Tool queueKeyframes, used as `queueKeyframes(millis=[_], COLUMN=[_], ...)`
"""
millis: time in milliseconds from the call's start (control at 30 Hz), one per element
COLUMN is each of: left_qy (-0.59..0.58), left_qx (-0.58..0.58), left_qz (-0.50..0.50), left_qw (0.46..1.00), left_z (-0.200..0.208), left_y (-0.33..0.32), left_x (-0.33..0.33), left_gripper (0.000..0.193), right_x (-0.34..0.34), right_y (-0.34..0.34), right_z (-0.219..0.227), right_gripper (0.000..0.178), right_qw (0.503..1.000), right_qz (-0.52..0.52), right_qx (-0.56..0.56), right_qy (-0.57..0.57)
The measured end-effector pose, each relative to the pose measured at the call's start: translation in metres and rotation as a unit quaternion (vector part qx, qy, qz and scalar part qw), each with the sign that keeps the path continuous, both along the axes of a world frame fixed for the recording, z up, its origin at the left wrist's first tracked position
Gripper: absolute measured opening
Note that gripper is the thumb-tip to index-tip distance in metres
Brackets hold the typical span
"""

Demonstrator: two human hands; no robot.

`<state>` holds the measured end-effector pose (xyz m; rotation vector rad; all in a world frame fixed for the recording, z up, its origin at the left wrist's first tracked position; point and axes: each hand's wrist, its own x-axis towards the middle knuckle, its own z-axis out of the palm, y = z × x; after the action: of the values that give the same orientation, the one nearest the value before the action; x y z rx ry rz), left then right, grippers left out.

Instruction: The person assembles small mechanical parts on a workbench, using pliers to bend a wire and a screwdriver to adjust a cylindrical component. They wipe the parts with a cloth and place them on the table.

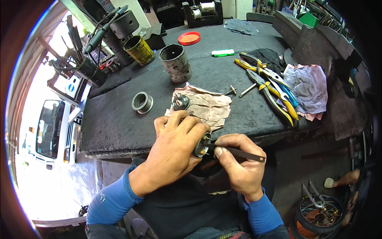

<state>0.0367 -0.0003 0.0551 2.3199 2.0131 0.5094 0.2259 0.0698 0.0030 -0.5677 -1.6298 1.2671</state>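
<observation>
My left hand [171, 139] is closed round a small round dark part [202, 145] with a brassy terminal on its face, held just in front of the bench edge. Pinched between thumb and fingers, my right hand [242, 163] holds a thin flat dark metal strip [250, 155] with a hole near its end. Its other end meets the face of the round part; the exact contact is hard to see. Beyond my left hand, a black round cap with metal contacts [181, 102] rests on a pinkish cloth [209, 104]. A flanged metal ring [142, 102] lies to the left.
On the dark bench [115, 127] stand a worn metal cylinder [175, 65] and a yellow can [139, 51]. Yellow-handled pliers [274, 101] lie at right beside a rag [306, 87]. A small stemmed metal piece [231, 91] and a red lid [189, 38] lie farther back.
</observation>
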Motion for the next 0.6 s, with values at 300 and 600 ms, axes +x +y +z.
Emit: queueKeyframes(millis=[300,600], left_qy=[0.008,-0.012], left_qx=[0.095,0.097], left_qz=[0.01,-0.011], left_qw=[0.995,0.995], left_z=[0.003,-0.005], left_y=[0.002,0.011], left_x=[-0.003,-0.006], left_gripper=[0.059,0.058], right_x=[0.01,-0.003], right_y=[0.007,0.015], right_z=[0.004,0.003], right_gripper=[0.012,0.02], right_qw=[0.997,0.992], right_qz=[0.02,0.018], right_qx=[-0.074,0.122], right_qy=[0.025,0.02])
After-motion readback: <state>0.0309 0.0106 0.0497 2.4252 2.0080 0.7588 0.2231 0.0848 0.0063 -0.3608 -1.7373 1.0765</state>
